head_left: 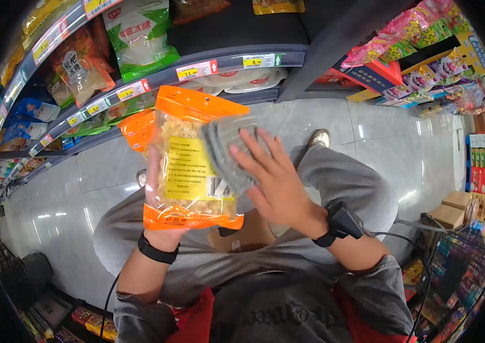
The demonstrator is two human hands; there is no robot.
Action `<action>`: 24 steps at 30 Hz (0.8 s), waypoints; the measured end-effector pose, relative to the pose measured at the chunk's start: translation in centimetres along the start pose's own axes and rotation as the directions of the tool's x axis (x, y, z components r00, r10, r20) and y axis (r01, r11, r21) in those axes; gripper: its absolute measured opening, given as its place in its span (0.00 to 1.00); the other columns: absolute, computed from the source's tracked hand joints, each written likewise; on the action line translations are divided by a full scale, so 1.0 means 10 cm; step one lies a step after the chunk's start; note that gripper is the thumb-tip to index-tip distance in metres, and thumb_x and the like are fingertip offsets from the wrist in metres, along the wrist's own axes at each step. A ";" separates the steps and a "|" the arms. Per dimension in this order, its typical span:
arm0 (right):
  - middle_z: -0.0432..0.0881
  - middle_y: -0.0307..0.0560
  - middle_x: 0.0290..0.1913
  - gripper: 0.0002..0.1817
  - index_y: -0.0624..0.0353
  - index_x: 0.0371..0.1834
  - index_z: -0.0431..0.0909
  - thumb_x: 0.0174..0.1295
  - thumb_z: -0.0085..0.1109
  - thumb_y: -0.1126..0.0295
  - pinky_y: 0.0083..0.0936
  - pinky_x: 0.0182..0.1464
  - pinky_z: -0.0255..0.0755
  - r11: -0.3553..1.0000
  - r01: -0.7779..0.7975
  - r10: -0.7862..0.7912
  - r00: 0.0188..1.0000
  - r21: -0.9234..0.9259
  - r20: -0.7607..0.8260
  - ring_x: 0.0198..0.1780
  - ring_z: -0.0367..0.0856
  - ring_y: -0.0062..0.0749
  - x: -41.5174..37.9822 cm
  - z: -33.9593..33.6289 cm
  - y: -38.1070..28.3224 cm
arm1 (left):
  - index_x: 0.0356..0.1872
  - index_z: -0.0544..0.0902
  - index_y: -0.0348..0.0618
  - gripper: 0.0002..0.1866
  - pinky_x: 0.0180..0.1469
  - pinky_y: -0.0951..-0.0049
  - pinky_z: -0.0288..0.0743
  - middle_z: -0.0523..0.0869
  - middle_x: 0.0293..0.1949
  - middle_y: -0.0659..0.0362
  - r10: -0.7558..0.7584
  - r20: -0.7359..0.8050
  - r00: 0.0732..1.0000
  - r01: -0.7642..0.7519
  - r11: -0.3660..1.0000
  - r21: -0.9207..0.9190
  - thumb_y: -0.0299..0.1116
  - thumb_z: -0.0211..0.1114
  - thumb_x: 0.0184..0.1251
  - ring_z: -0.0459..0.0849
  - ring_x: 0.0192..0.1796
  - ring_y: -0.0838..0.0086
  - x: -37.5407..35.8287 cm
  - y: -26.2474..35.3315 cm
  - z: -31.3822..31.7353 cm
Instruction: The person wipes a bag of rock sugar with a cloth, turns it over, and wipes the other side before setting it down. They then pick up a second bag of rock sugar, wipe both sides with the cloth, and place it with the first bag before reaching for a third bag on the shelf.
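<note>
My left hand (159,220) grips an orange-edged clear packet of pale dried food (188,163) from below and behind, holding it upright in front of me. A second orange packet (138,130) shows just behind its left edge. My right hand (274,180) presses a folded grey cloth (225,151) flat against the front of the packet, fingers spread over it. Both wrists wear black bands, the right one with a cable.
Store shelves (214,63) with price tags and bagged goods curve across the top and left. More snack racks (425,51) stand at the right. A wire basket (459,268) sits at lower right beside cardboard boxes (454,208). Grey floor tiles (59,206) lie below.
</note>
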State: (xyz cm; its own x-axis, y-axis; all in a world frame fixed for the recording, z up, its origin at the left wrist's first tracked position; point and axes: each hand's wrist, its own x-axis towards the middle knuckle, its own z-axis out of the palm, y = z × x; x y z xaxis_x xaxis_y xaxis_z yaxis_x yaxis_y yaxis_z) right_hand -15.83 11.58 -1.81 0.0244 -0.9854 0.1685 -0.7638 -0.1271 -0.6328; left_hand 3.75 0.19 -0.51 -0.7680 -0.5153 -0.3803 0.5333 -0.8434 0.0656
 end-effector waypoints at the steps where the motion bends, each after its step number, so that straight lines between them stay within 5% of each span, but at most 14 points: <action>1: 0.58 0.56 0.79 0.39 0.48 0.78 0.62 0.59 0.59 0.67 0.62 0.76 0.48 0.999 -0.022 0.023 0.999 0.028 -0.036 0.77 0.53 0.65 0.01 0.00 0.07 | 0.76 0.65 0.49 0.37 0.71 0.47 0.67 0.72 0.71 0.51 -0.013 -0.012 1.000 0.013 1.000 0.020 0.63 0.50 0.76 0.74 0.69 0.54 0.01 -0.01 -0.03; 8: 0.60 0.57 0.77 0.33 0.56 0.72 0.68 0.60 0.56 0.72 0.59 0.77 0.47 0.995 -0.003 0.011 0.997 0.102 -0.082 0.77 0.53 0.66 0.00 -0.04 0.09 | 0.76 0.64 0.49 0.37 0.69 0.45 0.69 0.74 0.70 0.50 0.000 -0.016 1.000 0.000 1.000 -0.001 0.62 0.49 0.76 0.76 0.68 0.54 -0.01 0.00 -0.01; 11: 0.77 0.60 0.63 0.25 0.60 0.66 0.72 0.64 0.55 0.73 0.46 0.67 0.66 0.986 0.008 0.024 0.982 0.167 -0.189 0.65 0.72 0.59 -0.01 0.01 0.15 | 0.74 0.66 0.49 0.36 0.67 0.46 0.71 0.75 0.68 0.51 0.016 -0.030 0.999 -0.013 0.996 0.085 0.62 0.49 0.76 0.77 0.66 0.55 0.01 -0.01 0.04; 14: 0.83 0.53 0.40 0.17 0.63 0.61 0.73 0.70 0.54 0.70 0.32 0.43 0.75 0.772 -0.487 0.534 0.845 0.408 -0.001 0.41 0.84 0.38 -0.04 -0.09 0.03 | 0.73 0.67 0.48 0.35 0.65 0.48 0.74 0.77 0.66 0.51 0.034 -0.014 0.999 -0.032 0.990 0.139 0.62 0.49 0.76 0.79 0.65 0.56 0.06 0.00 -0.04; 17: 0.77 0.40 0.26 0.16 0.65 0.58 0.73 0.75 0.52 0.66 0.26 0.28 0.67 0.680 -0.402 0.560 0.825 0.614 -0.079 0.26 0.74 0.21 0.02 0.01 0.20 | 0.73 0.66 0.46 0.36 0.64 0.45 0.75 0.76 0.67 0.49 0.030 0.028 0.999 -0.033 0.988 0.153 0.62 0.49 0.76 0.78 0.65 0.53 0.11 -0.02 -0.26; 19: 0.74 0.35 0.26 0.16 0.64 0.58 0.73 0.76 0.52 0.64 0.26 0.29 0.67 0.577 -0.423 0.563 0.826 0.699 0.034 0.26 0.70 0.18 0.01 0.03 0.23 | 0.76 0.62 0.47 0.35 0.63 0.48 0.76 0.75 0.68 0.50 -0.014 0.088 0.996 0.000 0.987 0.158 0.59 0.47 0.79 0.78 0.66 0.55 0.13 -0.08 -0.43; 20: 0.72 0.32 0.25 0.16 0.64 0.57 0.73 0.76 0.52 0.63 0.25 0.29 0.67 0.521 -0.435 0.561 0.823 0.735 0.090 0.27 0.69 0.16 0.00 0.03 0.23 | 0.77 0.59 0.46 0.35 0.65 0.51 0.75 0.73 0.69 0.51 0.090 0.046 0.995 -0.102 0.892 0.440 0.57 0.47 0.79 0.76 0.67 0.58 0.10 -0.14 -0.48; 22: 0.72 0.32 0.29 0.17 0.64 0.58 0.72 0.77 0.52 0.61 0.24 0.33 0.69 0.466 -0.550 0.578 0.782 0.692 0.233 0.30 0.69 0.17 -0.01 0.03 0.09 | 0.79 0.55 0.45 0.35 0.68 0.58 0.72 0.70 0.71 0.53 0.307 0.065 0.950 -0.206 0.454 0.867 0.54 0.46 0.81 0.74 0.69 0.62 0.10 -0.35 -0.41; 23: 0.71 0.31 0.30 0.18 0.65 0.58 0.71 0.77 0.52 0.60 0.23 0.35 0.69 0.439 -0.605 0.582 0.755 0.665 0.303 0.31 0.69 0.18 -0.03 0.05 0.01 | 0.80 0.47 0.38 0.38 0.74 0.70 0.58 0.59 0.77 0.54 0.268 0.165 0.949 -0.259 0.370 0.892 0.41 0.55 0.80 0.62 0.76 0.68 0.11 -0.38 -0.33; 24: 0.72 0.33 0.33 0.19 0.65 0.58 0.70 0.77 0.52 0.59 0.23 0.38 0.70 0.381 -0.546 0.536 0.788 0.746 0.302 0.34 0.70 0.18 -0.07 0.09 -0.05 | 0.80 0.48 0.38 0.38 0.75 0.68 0.58 0.59 0.77 0.53 0.268 0.195 0.944 -0.270 0.283 0.920 0.38 0.56 0.79 0.62 0.76 0.68 0.12 -0.44 -0.29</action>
State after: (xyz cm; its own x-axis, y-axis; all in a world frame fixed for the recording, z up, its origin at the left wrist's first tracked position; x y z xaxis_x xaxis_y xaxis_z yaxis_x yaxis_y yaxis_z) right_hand -14.83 12.20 -2.30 -0.1952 -0.8790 -0.4350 0.1768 0.4048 -0.8972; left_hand 1.54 3.75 -3.90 -0.6510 -0.7417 -0.1615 0.0320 -0.2394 0.9704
